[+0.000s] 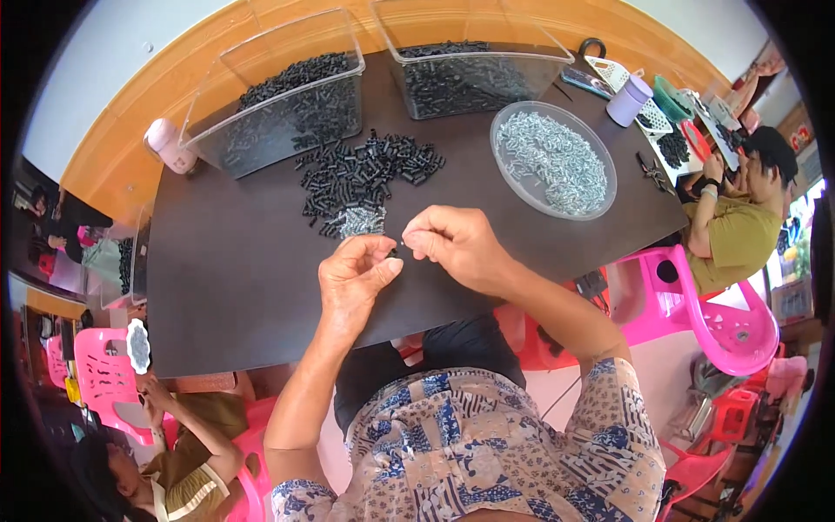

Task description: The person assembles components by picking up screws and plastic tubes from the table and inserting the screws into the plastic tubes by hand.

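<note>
Above the near middle of the dark table (pixel 243 287), my two hands almost meet. Between thumb and forefinger, my left hand (pixel 350 277) pinches a small black piece (pixel 393 253), mostly covered by the fingers. My right hand (pixel 459 246) is closed in a pinch, and a tiny silvery tip (pixel 403 244) shows at its fingertips. Just beyond the hands lies a small heap of silvery metal pieces (pixel 361 221). A larger heap of short black cylindrical parts (pixel 370 174) adjoins it. To the right, many silvery metal pieces (pixel 557 161) fill a round clear tray (pixel 611 184).
Two clear plastic bins (pixel 261 157) (pixel 557 59) holding black parts stand along the back. A pink bottle (pixel 170 146) and a lilac cup (pixel 629 102) flank them. Pliers (pixel 652 172) lie at the right edge. Other people sit at right (pixel 739 209) and lower left (pixel 187 444).
</note>
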{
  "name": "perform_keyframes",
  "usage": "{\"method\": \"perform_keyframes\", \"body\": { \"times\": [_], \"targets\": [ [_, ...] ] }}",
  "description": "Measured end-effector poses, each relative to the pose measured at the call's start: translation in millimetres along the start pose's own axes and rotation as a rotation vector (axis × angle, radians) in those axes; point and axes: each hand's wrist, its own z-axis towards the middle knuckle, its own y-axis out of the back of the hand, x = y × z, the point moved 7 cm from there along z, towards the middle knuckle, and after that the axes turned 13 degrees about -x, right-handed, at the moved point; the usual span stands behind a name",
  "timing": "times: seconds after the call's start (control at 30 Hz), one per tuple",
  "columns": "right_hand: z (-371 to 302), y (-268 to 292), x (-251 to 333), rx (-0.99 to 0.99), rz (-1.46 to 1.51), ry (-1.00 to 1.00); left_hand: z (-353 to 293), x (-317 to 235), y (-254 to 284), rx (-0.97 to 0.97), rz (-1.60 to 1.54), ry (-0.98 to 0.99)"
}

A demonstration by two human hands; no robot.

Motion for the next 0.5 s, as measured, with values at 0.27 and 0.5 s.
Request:
{"method": "perform_keyframes", "body": {
  "times": [0.27,0.5],
  "targets": [
    [-15.4,-20.9,36.9,-0.048,-0.267,0.587,-15.8,-2.4,8.3,-0.069,0.006,0.03],
    [-22.7,-33.5,40.0,-0.035,-0.371,0.661,-22.1,-4.6,13.7,-0.081,0.024,-0.044]
  ]
}}
